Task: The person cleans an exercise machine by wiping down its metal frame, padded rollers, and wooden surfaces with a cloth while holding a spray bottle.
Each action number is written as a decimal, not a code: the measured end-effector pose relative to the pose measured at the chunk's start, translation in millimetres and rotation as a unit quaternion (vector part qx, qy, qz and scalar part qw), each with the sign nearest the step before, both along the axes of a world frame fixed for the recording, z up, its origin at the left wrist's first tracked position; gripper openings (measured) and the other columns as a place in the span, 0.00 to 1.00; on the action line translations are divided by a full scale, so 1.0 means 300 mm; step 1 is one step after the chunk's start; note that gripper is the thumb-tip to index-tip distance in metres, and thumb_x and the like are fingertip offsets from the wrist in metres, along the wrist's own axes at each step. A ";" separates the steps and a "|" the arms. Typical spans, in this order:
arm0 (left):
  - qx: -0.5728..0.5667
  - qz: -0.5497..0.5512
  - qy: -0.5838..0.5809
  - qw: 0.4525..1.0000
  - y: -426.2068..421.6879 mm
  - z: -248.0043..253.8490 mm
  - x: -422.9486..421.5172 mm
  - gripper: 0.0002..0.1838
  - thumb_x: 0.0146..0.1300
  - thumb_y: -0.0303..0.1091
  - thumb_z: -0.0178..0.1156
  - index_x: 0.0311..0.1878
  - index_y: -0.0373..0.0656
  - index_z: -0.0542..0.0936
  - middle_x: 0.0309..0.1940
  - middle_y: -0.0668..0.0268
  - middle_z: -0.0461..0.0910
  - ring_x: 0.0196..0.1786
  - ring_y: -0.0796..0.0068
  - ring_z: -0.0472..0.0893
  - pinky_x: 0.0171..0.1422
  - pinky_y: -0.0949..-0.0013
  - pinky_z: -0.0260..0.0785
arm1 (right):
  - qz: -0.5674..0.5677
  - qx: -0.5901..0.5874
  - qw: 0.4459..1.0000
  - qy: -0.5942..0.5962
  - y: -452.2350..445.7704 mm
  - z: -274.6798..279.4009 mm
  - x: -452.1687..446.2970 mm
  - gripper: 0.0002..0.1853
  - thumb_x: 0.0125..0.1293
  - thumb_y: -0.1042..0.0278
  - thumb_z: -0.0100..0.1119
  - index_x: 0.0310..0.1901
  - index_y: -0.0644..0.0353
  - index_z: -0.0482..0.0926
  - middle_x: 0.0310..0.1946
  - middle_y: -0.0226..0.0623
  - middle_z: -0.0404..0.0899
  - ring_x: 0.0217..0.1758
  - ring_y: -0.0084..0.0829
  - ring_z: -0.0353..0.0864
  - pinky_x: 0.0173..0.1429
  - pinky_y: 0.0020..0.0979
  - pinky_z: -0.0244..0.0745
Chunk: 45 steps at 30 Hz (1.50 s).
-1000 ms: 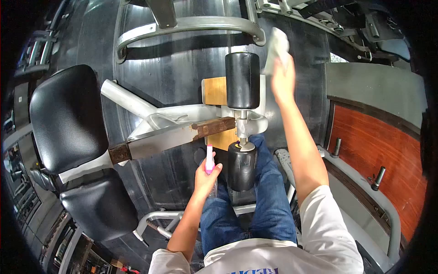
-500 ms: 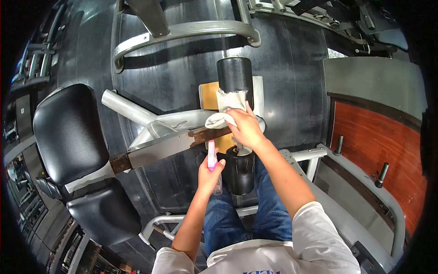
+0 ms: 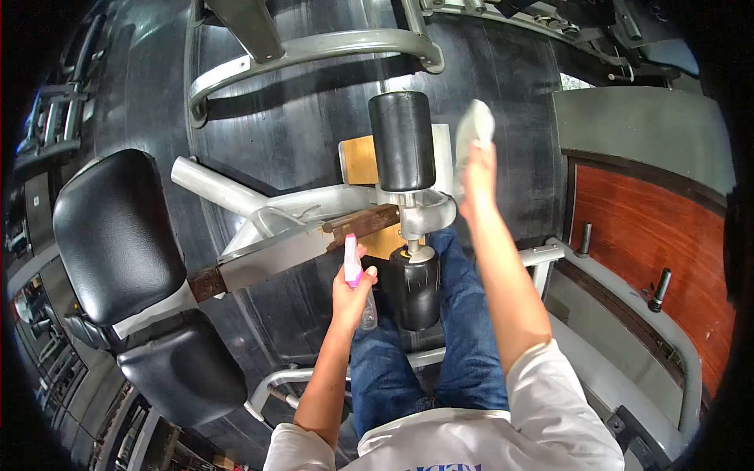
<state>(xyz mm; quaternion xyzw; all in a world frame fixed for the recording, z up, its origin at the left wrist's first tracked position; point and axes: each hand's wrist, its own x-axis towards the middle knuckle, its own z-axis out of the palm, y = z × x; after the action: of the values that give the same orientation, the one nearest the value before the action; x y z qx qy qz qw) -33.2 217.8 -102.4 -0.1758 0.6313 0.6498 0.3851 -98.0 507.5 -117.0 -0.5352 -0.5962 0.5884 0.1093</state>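
Observation:
My left hand is wrapped around a spray bottle with a white and pink head and a clear body, held in front of the metal beam. In my right hand is a white cloth, raised off to the right of the upper black foam roller and apart from it. That hand is somewhat blurred. A lower black roller sits between my legs, its cover creased. The metal beam with a worn brown end runs from the rollers to the padded seat.
At left are a black backrest pad and a second black pad. A grey curved machine frame stands at the back. On the right are a metal frame with pegs and a reddish panel.
My right hand has lifted the cloth off the upper roller and moved up and to the right. My left hand with the spray bottle has shifted slightly left.

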 end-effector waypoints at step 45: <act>0.011 0.014 0.030 0.999 0.118 -0.056 -0.154 0.34 0.65 0.32 0.61 0.74 0.39 0.64 0.70 0.64 0.71 0.38 0.80 0.78 0.50 0.71 0.72 | 0.128 0.032 0.989 0.063 0.111 0.004 0.066 0.14 0.74 0.62 0.54 0.56 0.58 0.75 0.40 0.32 0.79 0.32 0.20 0.78 0.24 0.24 0.75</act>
<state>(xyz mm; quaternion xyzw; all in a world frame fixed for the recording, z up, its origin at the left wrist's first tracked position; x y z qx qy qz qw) -79.3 253.1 -119.2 -0.1610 0.6327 0.6670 0.3589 -78.2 540.8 -115.9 -0.4125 -0.6699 0.6110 0.0873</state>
